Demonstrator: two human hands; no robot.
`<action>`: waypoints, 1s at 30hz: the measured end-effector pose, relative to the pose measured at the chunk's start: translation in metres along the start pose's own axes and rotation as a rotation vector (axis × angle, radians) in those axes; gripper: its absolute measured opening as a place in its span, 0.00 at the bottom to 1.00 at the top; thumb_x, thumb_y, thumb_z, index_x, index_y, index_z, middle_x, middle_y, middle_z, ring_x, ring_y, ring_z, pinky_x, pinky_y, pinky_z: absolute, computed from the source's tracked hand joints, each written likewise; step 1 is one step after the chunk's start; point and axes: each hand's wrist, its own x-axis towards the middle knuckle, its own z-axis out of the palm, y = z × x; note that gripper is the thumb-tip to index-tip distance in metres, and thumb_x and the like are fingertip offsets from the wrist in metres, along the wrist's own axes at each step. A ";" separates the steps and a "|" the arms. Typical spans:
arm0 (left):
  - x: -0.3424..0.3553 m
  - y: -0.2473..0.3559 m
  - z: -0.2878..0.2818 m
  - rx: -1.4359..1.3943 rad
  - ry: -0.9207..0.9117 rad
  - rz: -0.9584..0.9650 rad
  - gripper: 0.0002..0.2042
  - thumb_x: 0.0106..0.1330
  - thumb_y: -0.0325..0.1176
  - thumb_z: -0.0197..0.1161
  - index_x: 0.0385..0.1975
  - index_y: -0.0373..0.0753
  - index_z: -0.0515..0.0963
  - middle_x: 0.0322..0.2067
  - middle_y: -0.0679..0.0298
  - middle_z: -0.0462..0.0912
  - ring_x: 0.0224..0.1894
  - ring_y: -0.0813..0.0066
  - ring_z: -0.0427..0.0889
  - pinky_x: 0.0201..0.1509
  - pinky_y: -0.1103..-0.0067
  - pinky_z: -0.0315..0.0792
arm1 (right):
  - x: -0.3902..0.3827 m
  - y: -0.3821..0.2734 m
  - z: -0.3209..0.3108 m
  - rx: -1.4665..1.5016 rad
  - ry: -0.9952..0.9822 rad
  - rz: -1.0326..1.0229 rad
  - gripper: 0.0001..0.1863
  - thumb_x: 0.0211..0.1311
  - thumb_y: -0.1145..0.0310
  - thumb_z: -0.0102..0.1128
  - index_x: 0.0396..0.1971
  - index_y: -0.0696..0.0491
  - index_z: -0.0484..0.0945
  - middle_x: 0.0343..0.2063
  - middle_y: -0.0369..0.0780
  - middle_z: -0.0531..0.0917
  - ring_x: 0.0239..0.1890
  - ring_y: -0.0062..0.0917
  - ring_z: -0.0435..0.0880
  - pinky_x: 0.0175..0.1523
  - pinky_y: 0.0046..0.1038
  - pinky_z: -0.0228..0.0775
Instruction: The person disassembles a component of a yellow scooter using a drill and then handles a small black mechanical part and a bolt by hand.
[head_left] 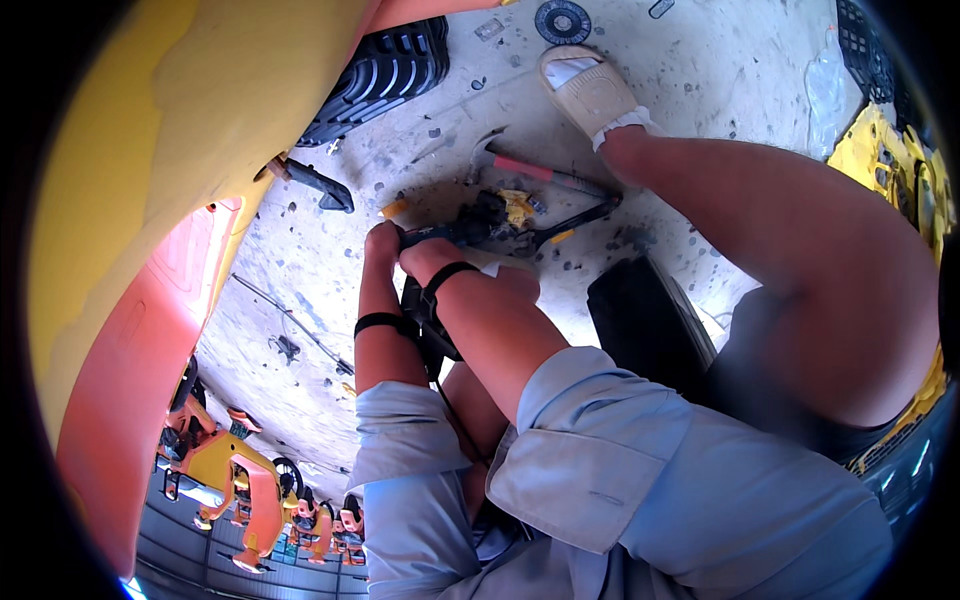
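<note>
My left hand (382, 240) is closed at the near end of a dark power tool (448, 234), its fingers mostly hidden. My right hand (428, 256) grips the same tool alongside it, fingertips out of sight. Just beyond lies a cluster of black and yellow parts (512, 208), too jumbled to make out. A hammer with a red handle (530, 167) lies on the concrete floor (700, 70) behind them, near a dark angled bar (590, 214). A small orange piece (393, 207) is close to my left hand.
A large yellow and pink body panel (140, 150) fills the left, with a black pedal (325, 190) sticking out. A black ribbed part (375, 80), my sandalled foot (590, 90), a black box (640, 325), yellow parts (880, 150) and several orange-yellow vehicles (255, 500) surround me.
</note>
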 end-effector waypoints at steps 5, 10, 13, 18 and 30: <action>0.004 -0.004 -0.002 -0.004 -0.011 0.013 0.18 0.70 0.43 0.53 0.46 0.38 0.85 0.49 0.49 0.85 0.54 0.53 0.83 0.59 0.64 0.74 | 0.008 -0.001 0.004 -0.024 0.000 -0.030 0.20 0.62 0.59 0.62 0.52 0.50 0.84 0.55 0.46 0.85 0.62 0.37 0.81 0.60 0.32 0.73; 0.007 -0.002 -0.005 0.238 -0.057 0.246 0.18 0.71 0.40 0.48 0.42 0.37 0.85 0.46 0.50 0.86 0.50 0.54 0.84 0.57 0.65 0.73 | 0.011 -0.001 0.008 -0.062 0.020 -0.049 0.21 0.62 0.58 0.62 0.53 0.48 0.84 0.57 0.45 0.83 0.64 0.36 0.79 0.63 0.32 0.71; 0.001 0.006 -0.008 0.485 0.012 0.353 0.20 0.73 0.40 0.43 0.42 0.36 0.84 0.43 0.51 0.86 0.48 0.57 0.84 0.55 0.67 0.72 | 0.012 -0.005 0.010 -0.099 0.016 -0.023 0.21 0.63 0.57 0.61 0.54 0.47 0.84 0.58 0.45 0.82 0.65 0.36 0.78 0.65 0.32 0.70; -0.014 0.022 -0.009 0.015 0.004 0.098 0.23 0.75 0.44 0.44 0.40 0.34 0.84 0.42 0.48 0.87 0.48 0.53 0.84 0.55 0.65 0.73 | 0.008 -0.009 0.005 -0.123 -0.009 0.011 0.22 0.64 0.56 0.61 0.54 0.49 0.83 0.59 0.44 0.82 0.65 0.36 0.78 0.65 0.32 0.70; -0.015 0.027 -0.012 -0.040 0.006 0.105 0.22 0.72 0.46 0.50 0.35 0.32 0.84 0.34 0.52 0.86 0.38 0.63 0.83 0.46 0.68 0.74 | 0.002 -0.011 0.004 -0.160 -0.004 -0.038 0.21 0.63 0.57 0.61 0.53 0.50 0.84 0.57 0.45 0.83 0.63 0.36 0.80 0.64 0.33 0.71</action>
